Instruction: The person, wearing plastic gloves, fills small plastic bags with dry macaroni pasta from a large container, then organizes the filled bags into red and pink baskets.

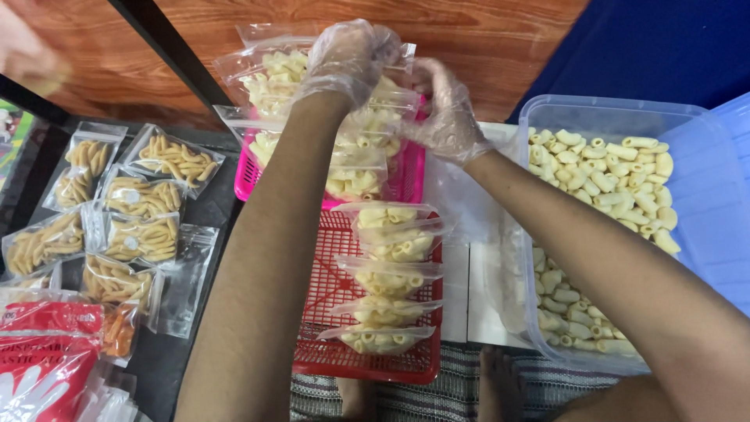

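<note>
Both my hands wear thin clear plastic gloves. My left hand (344, 59) and my right hand (447, 109) reach forward over a pink basket (248, 178) piled with clear zip bags of pale macaroni (355, 172). Both hands grip the top edge of one pasta bag (391, 86) at the top of the pile. Nearer me, a red basket (328, 297) holds a row of several filled bags (387, 277) standing on edge.
A large clear tub of loose pale macaroni (601, 180) sits to the right. On the dark surface at left lie several bags of orange-yellow pasta (141, 227) and a red packet of plastic gloves (47, 352). Another person's hand (23, 47) shows at the top left.
</note>
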